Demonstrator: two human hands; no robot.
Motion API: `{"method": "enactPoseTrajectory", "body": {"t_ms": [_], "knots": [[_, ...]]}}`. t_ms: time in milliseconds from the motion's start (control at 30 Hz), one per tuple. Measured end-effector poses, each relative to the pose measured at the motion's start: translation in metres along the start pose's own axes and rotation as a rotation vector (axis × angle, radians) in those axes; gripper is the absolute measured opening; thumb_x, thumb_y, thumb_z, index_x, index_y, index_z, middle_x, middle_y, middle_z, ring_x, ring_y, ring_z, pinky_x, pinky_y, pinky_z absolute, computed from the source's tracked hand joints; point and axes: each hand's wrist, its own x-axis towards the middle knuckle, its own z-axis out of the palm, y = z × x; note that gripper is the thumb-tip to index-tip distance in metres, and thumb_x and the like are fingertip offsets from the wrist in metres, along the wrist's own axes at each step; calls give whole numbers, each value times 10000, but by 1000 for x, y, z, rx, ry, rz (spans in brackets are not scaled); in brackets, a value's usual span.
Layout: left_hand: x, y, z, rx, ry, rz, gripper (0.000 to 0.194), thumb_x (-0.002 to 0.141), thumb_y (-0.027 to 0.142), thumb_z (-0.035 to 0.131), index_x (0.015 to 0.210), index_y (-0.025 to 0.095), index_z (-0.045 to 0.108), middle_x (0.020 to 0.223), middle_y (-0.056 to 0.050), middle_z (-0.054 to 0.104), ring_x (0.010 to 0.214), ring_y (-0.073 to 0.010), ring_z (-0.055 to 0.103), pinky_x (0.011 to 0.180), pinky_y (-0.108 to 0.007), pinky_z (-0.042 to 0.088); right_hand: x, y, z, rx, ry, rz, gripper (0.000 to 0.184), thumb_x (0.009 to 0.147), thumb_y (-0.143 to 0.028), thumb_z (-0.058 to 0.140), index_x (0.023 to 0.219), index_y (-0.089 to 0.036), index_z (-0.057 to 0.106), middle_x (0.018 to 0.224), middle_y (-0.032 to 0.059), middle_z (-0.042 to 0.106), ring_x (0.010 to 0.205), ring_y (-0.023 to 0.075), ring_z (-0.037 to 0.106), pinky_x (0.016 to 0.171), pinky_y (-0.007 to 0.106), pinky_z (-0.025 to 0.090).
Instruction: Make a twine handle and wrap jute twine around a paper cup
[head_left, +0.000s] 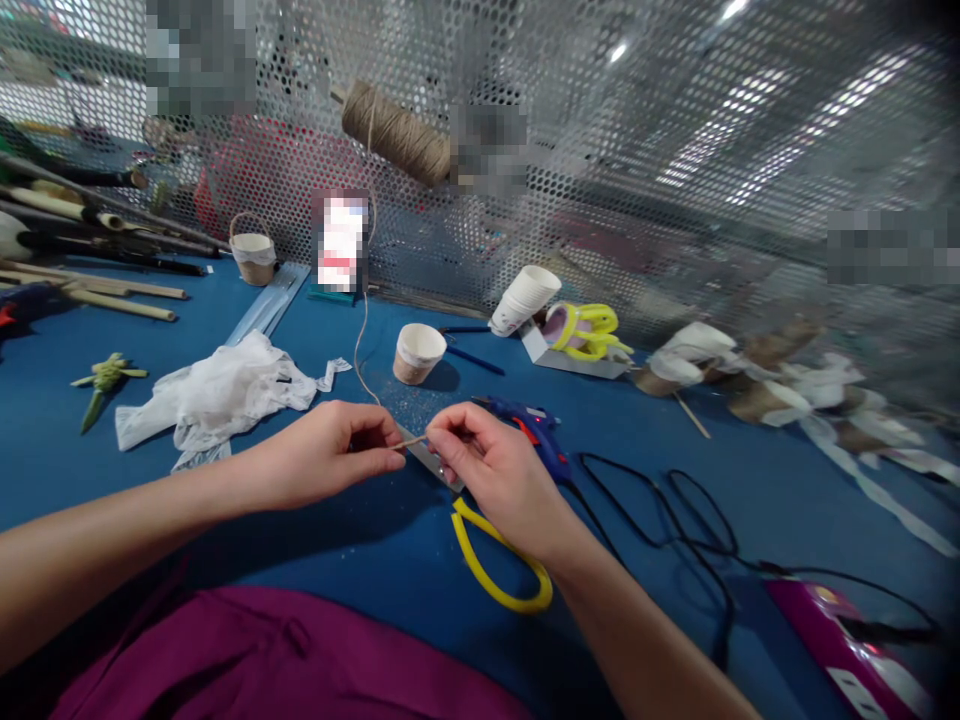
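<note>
A thin length of brown twine stretches between my two hands above the blue table. My left hand pinches it between thumb and fingers. Close by on the right, my right hand pinches the twine near its end. From the left hand the strand runs back up to a large twine spool hanging on the mesh. Beyond my hands stands a paper cup with a brown wrap around its lower part. Scissors with yellow handles lie below the hands, partly hidden by the right one.
A blue glue gun with a black cable lies right of my hands, near a purple power strip. White lace is at left. Stacked cups, a small handled basket and a phone stand before the mesh.
</note>
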Motion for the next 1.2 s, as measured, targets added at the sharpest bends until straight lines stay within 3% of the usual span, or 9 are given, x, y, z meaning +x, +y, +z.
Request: {"method": "enactPoseTrajectory", "body": {"t_ms": [333, 700, 1000, 1200], "knots": [[0, -2, 0, 22, 8, 11, 146, 806, 277, 496, 819, 143, 554, 645, 31, 504, 586, -95, 448, 560, -211, 363, 0, -4, 1, 77, 33, -6, 72, 831, -254, 497, 822, -188, 522, 671, -25, 521, 592, 94, 506, 560, 232, 439], [0, -3, 0, -3, 52, -1, 180, 813, 300, 468, 790, 140, 545, 616, 35, 475, 549, -88, 424, 518, -209, 341, 2, -7, -3, 262, 2, 56, 108, 814, -249, 517, 867, -173, 572, 725, -8, 587, 612, 81, 565, 614, 234, 490], [-1, 0, 1, 40, 95, 10, 167, 789, 284, 486, 766, 135, 557, 590, 40, 479, 531, -84, 397, 499, -205, 318, 2, -3, 4, 316, 50, 108, 108, 786, -284, 563, 785, -176, 553, 663, -24, 560, 572, 73, 517, 559, 213, 454], [0, -1, 2, 63, 145, 38, 137, 785, 254, 497, 756, 136, 559, 574, 49, 467, 518, -78, 388, 488, -196, 310, 1, -6, 5, 305, 60, 105, 136, 808, -292, 535, 887, -182, 546, 712, -9, 569, 615, 86, 531, 578, 220, 458]]}}
